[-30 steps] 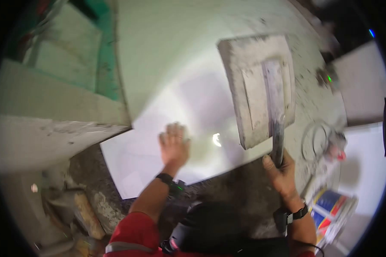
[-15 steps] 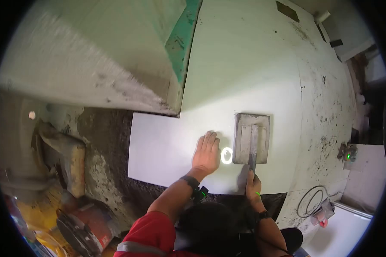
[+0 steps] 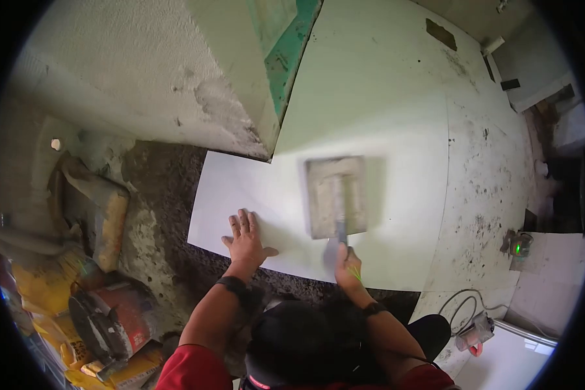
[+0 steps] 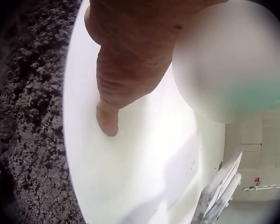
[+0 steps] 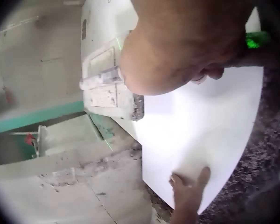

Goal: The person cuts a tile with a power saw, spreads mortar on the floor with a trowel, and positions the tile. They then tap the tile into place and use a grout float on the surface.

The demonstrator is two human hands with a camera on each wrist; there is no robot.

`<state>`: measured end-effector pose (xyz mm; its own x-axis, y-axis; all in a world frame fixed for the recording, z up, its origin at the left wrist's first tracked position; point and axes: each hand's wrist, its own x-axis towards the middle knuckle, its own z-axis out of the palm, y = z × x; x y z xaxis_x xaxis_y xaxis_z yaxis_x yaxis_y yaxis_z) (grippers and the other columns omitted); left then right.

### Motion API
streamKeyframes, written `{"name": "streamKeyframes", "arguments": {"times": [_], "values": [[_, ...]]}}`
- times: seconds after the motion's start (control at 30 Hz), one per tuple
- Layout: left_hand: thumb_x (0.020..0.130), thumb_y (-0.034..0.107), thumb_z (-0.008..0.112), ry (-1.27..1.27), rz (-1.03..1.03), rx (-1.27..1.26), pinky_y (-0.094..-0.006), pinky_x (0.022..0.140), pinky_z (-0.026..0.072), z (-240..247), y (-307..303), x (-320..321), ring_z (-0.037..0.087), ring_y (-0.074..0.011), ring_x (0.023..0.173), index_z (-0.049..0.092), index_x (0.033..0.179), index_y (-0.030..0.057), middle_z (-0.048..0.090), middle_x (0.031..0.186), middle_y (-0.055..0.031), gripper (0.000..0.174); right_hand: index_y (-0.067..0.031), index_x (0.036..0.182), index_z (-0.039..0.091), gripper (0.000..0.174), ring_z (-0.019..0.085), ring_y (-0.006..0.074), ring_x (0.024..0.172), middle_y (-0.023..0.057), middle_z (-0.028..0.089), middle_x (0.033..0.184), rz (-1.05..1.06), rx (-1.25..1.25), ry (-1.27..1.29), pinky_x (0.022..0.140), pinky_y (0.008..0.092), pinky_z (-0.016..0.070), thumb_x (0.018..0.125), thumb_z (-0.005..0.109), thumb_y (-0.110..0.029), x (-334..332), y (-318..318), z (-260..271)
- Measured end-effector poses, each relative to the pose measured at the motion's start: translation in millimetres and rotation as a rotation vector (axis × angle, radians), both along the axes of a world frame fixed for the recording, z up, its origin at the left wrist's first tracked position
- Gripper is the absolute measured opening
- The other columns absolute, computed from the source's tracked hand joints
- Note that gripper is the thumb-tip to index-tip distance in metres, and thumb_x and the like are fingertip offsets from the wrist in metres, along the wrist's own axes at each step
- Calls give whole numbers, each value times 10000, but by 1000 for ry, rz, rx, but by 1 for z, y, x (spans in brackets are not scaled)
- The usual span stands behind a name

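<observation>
A large white floor tile [image 3: 214, 195], its edge fitted round a wall corner, lies over dark crumbly mortar [image 3: 162, 179]. My left hand [image 3: 246, 246] rests flat on the tile near its front edge, fingers spread; in the left wrist view its thumb [image 4: 107, 119] touches the white surface. With my right hand [image 3: 349, 268] I grip the handle of a grey rectangular plastering float [image 3: 315, 195]. The float is blurred and overlaps the middle of the tile in the head view. In the right wrist view the float's handled face [image 5: 100, 100] shows beyond the hand.
A rough wall corner [image 3: 240, 130] juts in at upper left. A bent pipe [image 3: 110, 224], yellow bags [image 3: 39, 279] and a stained bucket [image 3: 120, 318] stand at left. At right are a small device with a green light [image 3: 520, 246] and a corded tool [image 3: 478, 333].
The float came down from a raised, tilted position over the tile, then shifted left. My left hand first moved right, then back left with its fingers spread wider. The head view has turned.
</observation>
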<state>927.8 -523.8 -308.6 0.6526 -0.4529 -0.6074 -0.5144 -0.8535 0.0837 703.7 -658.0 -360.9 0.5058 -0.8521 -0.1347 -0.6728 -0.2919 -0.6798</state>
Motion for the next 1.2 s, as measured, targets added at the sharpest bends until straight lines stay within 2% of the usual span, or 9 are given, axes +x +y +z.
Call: {"name": "streamKeyframes", "arguments": {"times": [0.03,0.13,0.23,0.43,0.63,0.87,0.93,1.03,1.2], "values": [[633,469,827,10,16,0,-684,1053,212,0,-2,1,24,-375,1463,111,1518,86,24,1595,-145,1202,62,923,585,552,618,483,775,318,623,834,32,125,164,679,497,499,999,362,-437,6,-1,-7],[634,459,831,23,27,-5,-687,1055,199,8,-4,3,26,-368,1464,104,1520,92,26,1595,-139,1203,54,907,592,547,590,513,805,311,624,806,35,324,196,692,510,493,999,363,-434,24,-15,10],[640,482,820,30,20,3,-686,1058,197,7,-4,4,25,-372,1463,92,1518,79,23,1594,-144,1210,59,902,598,544,604,498,803,315,620,785,106,172,-18,691,510,497,997,373,-427,31,-5,47],[660,517,798,43,22,21,-685,1057,194,5,-2,5,8,-368,1464,82,1518,68,18,1594,-142,1204,55,873,588,465,602,500,784,321,611,795,128,174,203,667,529,475,996,416,-360,43,3,10],[663,521,794,55,20,9,-691,1056,186,2,0,6,7,-364,1465,85,1518,70,16,1596,-133,1199,55,861,585,507,594,509,802,327,608,807,119,228,31,700,547,465,998,380,-387,37,4,39],[657,520,797,51,17,12,-690,1059,184,6,-1,7,13,-366,1464,88,1517,70,15,1597,-126,1203,46,853,570,494,593,510,766,321,612,806,154,204,134,662,549,468,1002,372,-382,41,-11,36],[651,496,808,56,24,5,-679,1062,196,8,-3,8,11,-377,1462,95,1515,65,14,1594,-142,1200,39,864,580,508,597,507,777,319,614,805,148,107,-20,667,547,472,1003,362,-398,37,-8,34],[652,501,805,56,13,18,-676,1057,211,7,1,3,11,-376,1462,94,1515,65,13,1595,-139,1200,38,863,581,505,596,506,781,316,617,808,192,71,182,664,547,476,1004,364,-396,34,-20,5],[659,528,792,33,-7,21,-686,1048,213,2,-1,6,7,-363,1465,83,1518,70,9,1598,-124,1205,37,911,573,470,594,516,786,319,619,832,134,138,136,684,562,474,996,388,-387,28,-20,31]]}}
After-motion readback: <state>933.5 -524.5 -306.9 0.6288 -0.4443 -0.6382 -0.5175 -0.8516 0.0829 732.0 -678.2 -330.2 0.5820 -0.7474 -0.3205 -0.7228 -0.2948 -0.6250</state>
